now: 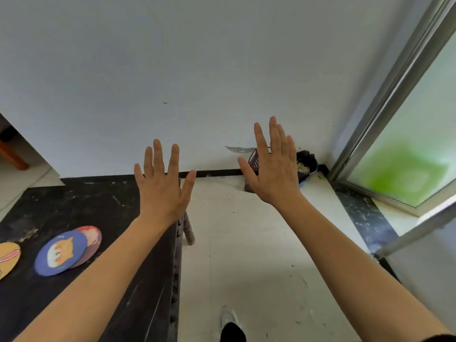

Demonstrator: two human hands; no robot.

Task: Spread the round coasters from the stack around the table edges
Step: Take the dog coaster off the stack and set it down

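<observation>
A blue round coaster (60, 253) with an orange animal face lies on the dark table (86, 208), overlapping a reddish coaster (92, 239) beneath it. An orange coaster (7, 257) with a rabbit sits at the left edge, partly cut off. My left hand (162, 186) is raised above the table's right side, fingers spread, holding nothing. My right hand (274, 169) is lifted over the floor beyond the table, fingers also apart and empty. Both hands are well away from the coasters.
The table's right edge (176, 255) runs down the middle, with a table leg (188, 228) below. A light tiled floor (259, 255) lies to the right. A dark bin with rubbish (306, 166) stands by the white wall. A sliding glass door (407, 156) is on the right. A shoe (229, 319) shows below.
</observation>
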